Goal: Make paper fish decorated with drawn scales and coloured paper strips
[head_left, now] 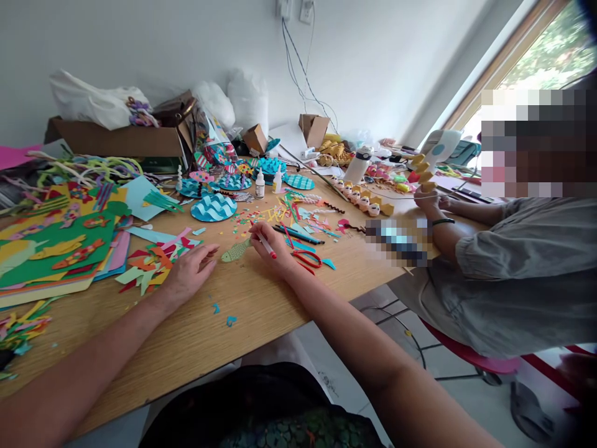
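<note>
My right hand [271, 252] is closed around a white marker pen with red ends [267, 242], held at a slant above the table. Just left of it lies a pale green paper fish [236, 251] with scale marks on its body. The fish's tail end is partly hidden by my right hand. On the other side of the fish, my left hand [192, 270] rests on the tabletop with its fingers stretched out, holding nothing. Red-handled scissors [308, 258] and dark pens [301, 234] lie to the right of my right hand.
Paper scraps [152, 258] and green sheets with paper fish [93, 231] cover the left. Blue wavy paper discs [213, 207] and glue bottles [260, 185] stand farther back. At right, a co-worker in a grey top [527, 267] handles a yellow zigzag strip [423, 171].
</note>
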The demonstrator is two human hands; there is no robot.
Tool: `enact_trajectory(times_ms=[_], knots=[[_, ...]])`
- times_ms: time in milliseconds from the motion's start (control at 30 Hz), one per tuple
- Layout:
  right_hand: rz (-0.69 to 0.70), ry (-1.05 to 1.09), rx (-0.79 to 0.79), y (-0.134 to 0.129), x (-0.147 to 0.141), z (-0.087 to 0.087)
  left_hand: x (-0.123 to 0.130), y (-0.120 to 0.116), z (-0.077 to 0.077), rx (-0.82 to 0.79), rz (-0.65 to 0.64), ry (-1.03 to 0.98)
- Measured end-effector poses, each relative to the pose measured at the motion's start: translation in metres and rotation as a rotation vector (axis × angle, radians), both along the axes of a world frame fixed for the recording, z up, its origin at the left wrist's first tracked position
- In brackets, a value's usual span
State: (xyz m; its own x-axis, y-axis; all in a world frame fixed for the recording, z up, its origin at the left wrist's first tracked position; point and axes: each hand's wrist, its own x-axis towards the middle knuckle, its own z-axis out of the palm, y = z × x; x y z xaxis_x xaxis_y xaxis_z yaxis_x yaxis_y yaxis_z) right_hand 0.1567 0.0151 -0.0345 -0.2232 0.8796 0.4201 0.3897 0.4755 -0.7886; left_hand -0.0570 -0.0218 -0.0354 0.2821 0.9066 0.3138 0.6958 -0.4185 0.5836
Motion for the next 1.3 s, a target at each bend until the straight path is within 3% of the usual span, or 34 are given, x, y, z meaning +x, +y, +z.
enact_trajectory(times_ms=[433,700,833,967,1167,1300], knots=[[0.195,0.441,-0.097,-0.008,-0.003,0.002,0.002,0.0,0.015,-0.346,-0.02,-0.379],[0.183,0.493,-0.17,-0.013,-0.005,0.006,0.01,-0.002,0.03,-0.447,0.004,-0.516],[0.133,0.461,-0.175,-0.013,-0.004,0.007,-0.001,0.001,0.036,-0.469,0.034,-0.515],[0.09,0.384,-0.17,-0.013,-0.002,0.009,-0.047,0.011,0.048,-0.44,0.177,-0.495],[0.076,0.287,-0.15,-0.014,0.001,0.01,-0.165,0.027,0.077,-0.354,0.607,-0.394],[0.071,0.25,-0.177,-0.016,0.003,0.01,-0.223,0.034,0.079,-0.313,0.818,-0.291]])
